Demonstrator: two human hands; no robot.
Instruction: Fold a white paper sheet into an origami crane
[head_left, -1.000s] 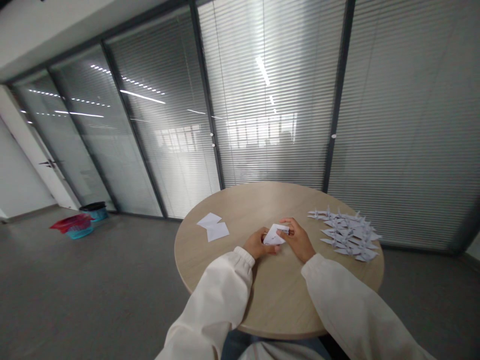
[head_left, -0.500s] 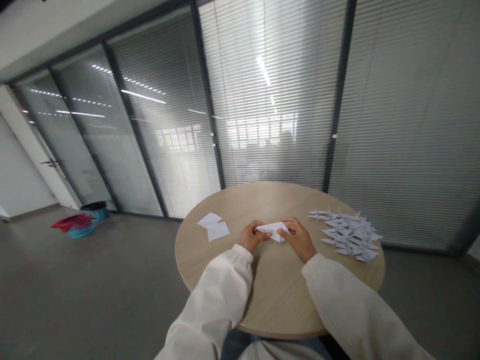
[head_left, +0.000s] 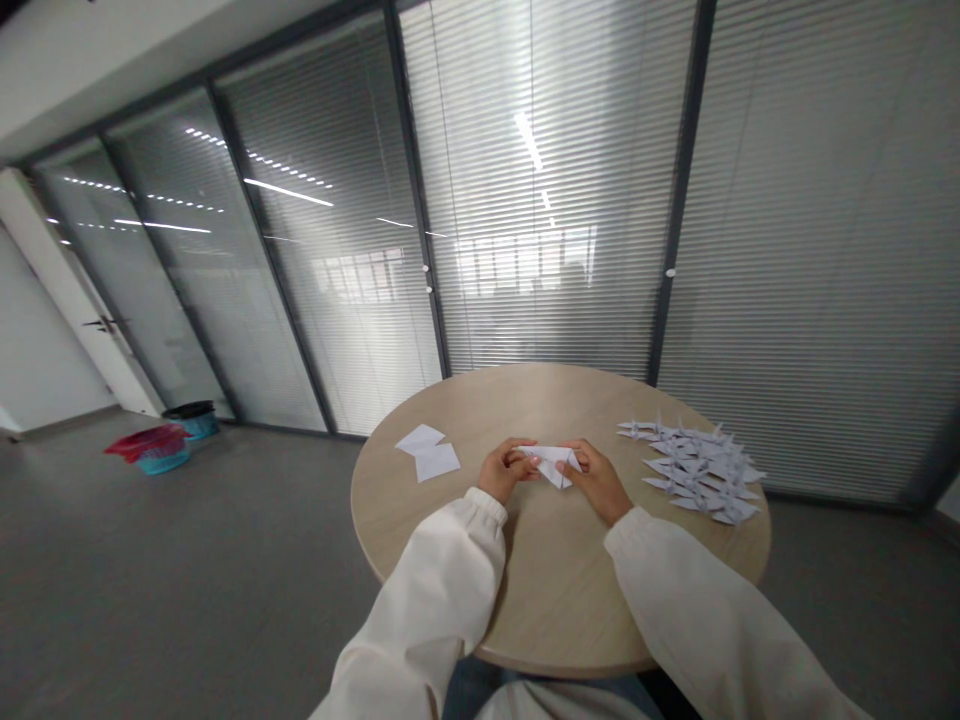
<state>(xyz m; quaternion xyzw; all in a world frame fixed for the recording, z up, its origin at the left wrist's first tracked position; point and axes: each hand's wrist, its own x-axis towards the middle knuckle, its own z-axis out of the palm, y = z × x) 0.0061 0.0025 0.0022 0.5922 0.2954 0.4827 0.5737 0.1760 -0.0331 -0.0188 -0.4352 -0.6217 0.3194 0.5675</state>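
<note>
A folded white paper (head_left: 551, 464) had narrowed into a pointed shape, apparently lifted just above the middle of a round wooden table (head_left: 480, 420). The left hand (head_left: 506, 472) and right hand (head_left: 596, 480) pinched its opposite ends, fingers curled. White paper squares (head_left: 427, 460) lay left; origami cranes (head_left: 701, 472) lay heaped right.

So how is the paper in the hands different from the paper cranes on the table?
The folded paper is one piece, held between the left hand and right hand; the paper cranes are many, lying in a heap on the table. The folded paper is a simple pointy shape; the cranes have wings. Both are pale folded paper.
</note>
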